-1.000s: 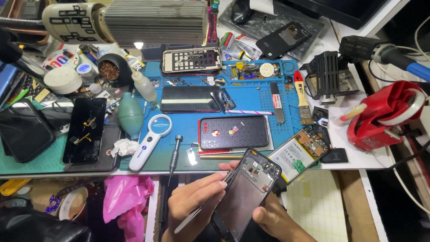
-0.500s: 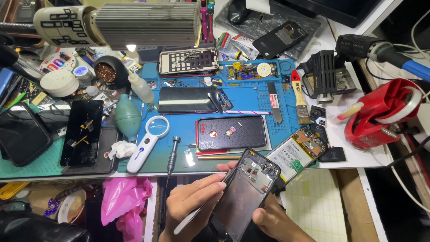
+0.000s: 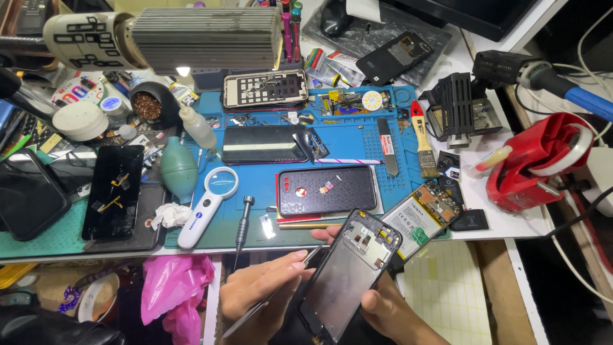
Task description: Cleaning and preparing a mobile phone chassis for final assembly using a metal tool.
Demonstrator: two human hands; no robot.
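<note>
My right hand (image 3: 396,313) grips an opened dark phone frame (image 3: 348,275), held tilted below the bench's front edge with its inner side up. My left hand (image 3: 262,291) pinches thin metal tweezers (image 3: 271,300) whose tip touches the frame's left edge near its top. Just beyond, on the blue work mat (image 3: 357,137), lie a black phone back cover (image 3: 327,190) and a phone body with its battery and circuit board exposed (image 3: 421,217).
A screwdriver (image 3: 242,220) and white magnifier (image 3: 207,206) lie near the front edge. A green blower bulb (image 3: 178,169), black phones (image 3: 116,191), a brush (image 3: 423,140), a red tape dispenser (image 3: 543,160) and a lamp head (image 3: 204,38) crowd the bench. A pink bag (image 3: 175,287) hangs below.
Both hands and the phone frame stay almost where they were; the tweezers' tip has shifted slightly along the frame's edge. The view has drifted a little.
</note>
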